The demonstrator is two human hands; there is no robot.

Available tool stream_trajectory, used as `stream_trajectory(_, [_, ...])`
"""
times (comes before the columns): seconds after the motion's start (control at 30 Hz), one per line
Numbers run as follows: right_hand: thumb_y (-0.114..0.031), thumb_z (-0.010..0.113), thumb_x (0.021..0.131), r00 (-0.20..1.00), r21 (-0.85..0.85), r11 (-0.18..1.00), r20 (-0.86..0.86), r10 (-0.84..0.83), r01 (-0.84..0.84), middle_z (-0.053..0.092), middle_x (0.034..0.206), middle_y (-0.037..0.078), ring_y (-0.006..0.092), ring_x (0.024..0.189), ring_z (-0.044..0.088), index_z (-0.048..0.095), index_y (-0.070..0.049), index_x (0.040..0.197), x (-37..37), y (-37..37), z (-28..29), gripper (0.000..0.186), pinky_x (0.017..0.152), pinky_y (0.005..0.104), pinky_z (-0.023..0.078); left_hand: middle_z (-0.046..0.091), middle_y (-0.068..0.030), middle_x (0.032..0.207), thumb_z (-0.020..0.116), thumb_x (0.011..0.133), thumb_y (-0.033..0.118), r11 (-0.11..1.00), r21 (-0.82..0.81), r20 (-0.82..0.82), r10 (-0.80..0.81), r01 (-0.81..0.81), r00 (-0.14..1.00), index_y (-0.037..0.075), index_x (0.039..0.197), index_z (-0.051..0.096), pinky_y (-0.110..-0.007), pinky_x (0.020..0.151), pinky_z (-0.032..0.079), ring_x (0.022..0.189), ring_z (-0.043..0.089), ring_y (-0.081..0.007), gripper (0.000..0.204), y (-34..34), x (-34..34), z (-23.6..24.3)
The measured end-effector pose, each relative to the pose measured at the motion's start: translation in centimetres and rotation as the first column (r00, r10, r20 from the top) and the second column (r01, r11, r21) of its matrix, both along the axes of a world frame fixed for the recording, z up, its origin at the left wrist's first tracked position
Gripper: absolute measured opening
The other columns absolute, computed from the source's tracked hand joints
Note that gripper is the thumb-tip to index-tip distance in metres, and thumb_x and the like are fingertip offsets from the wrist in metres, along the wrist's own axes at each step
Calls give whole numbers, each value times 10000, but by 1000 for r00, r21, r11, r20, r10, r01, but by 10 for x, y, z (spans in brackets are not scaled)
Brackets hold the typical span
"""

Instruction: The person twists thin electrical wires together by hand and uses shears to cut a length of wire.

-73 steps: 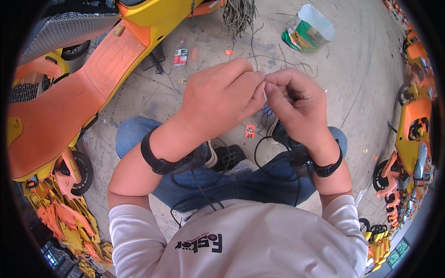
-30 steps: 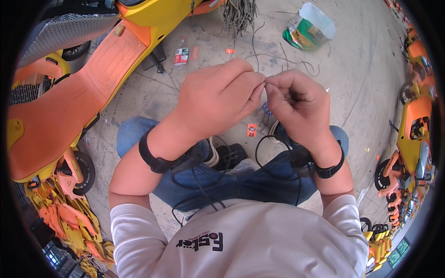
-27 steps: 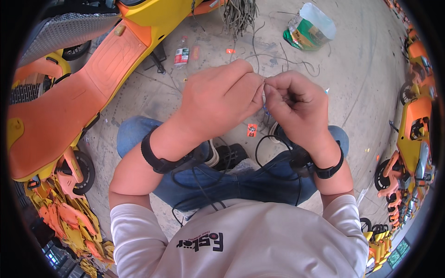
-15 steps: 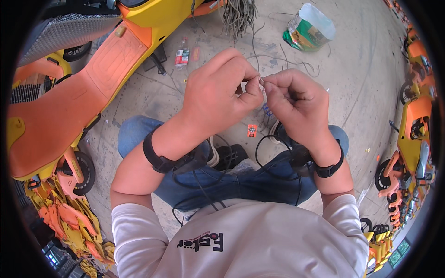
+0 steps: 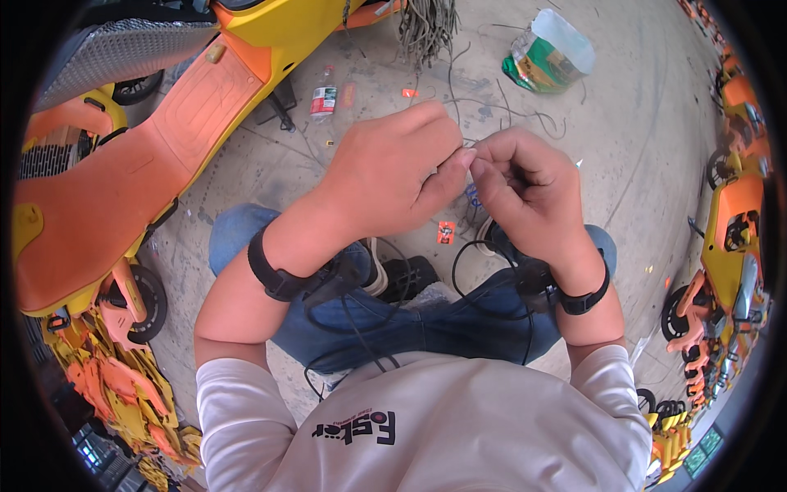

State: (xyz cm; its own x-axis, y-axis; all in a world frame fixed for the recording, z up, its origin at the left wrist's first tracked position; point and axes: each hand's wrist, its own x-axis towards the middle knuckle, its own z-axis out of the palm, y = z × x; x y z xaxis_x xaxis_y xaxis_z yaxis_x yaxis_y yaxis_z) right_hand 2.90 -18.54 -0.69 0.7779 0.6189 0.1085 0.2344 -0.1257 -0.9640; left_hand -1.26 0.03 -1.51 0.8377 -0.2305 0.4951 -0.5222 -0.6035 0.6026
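Head view. Since the frame half a second ago, the left hand (image 5: 392, 174) has dropped its knuckles nearer the body, and the ring-like gap between its thumb and forefinger has closed. A small orange tag (image 5: 410, 93) beyond those knuckles, covered then, now shows. The right hand (image 5: 533, 193) keeps nearly the same place.

Left fingers: narrow, thumb laid along the curled forefinger. Right fingers: narrow, thumb tip and forefinger tip close together, the others curled into the palm. The two sets of tips meet. The small piece glimpsed there earlier is now hidden or too small to make out at that meeting point; whether either hand grips it, cannot tell.

Just below the fingertips: a blue coil (image 5: 473, 195) on the floor (image 5: 631, 107), then an orange card (image 5: 445, 233) nearer the body. Beyond the fingertips: a loose grey strand (image 5: 450, 78) and, farther off, a bundle of grey strands (image 5: 428, 34). Beyond and right of the fingers: a green and white bag (image 5: 529, 70). Beyond and left: a clear bottle (image 5: 324, 101) with a red label. Well left: an orange and yellow scooter (image 5: 123, 189).
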Motion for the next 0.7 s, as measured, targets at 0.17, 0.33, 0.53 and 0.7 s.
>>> stream_trajectory(0.17, [-5, 581, 859, 998, 7, 998, 12, 64, -65, 531, 659, -42, -2, 533, 411, 597, -8, 884, 0, 0, 3, 30, 476, 173, 337, 470, -71, 645, 546, 852, 60, 996, -60, -39, -67, 64, 997, 11, 732, 502, -296, 524, 373, 554, 457, -176, 137, 4, 0, 0])
stream_trajectory(0.33, [-18, 565, 894, 989, 98, 995, -147, 22, -8, 542, 679, -49, -3, 542, 398, 618, -5, 925, -3, -1, 12, 62, 480, 168, 310, 494, -37, 639, 465, 906, 66, 728, -633, -580, -222, -262, 784, 2, 698, 498, -242, 486, 410, 523, 482, -100, 220, -4, -5, 20])
stream_trajectory(0.53, [-35, 581, 895, 974, 159, 976, -194, -116, 148, 546, 716, -59, -10, 589, 397, 630, 13, 946, 9, -14, 21, 86, 511, 159, 309, 534, -6, 659, 523, 926, 152, 726, -638, -326, 46, -255, 944, 28, 723, 563, -226, 468, 404, 490, 478, -61, 241, 18, 4, 10])
stream_trajectory(0.7, [-3, 588, 863, 991, 68, 991, 63, -118, 114, 495, 630, -64, 5, 545, 367, 627, -2, 933, 6, -7, 4, 81, 485, 178, 311, 470, -51, 662, 601, 862, 131, 993, -114, -84, 24, -34, 996, 27, 768, 525, -268, 485, 397, 534, 498, -156, 160, -4, 3, 9])
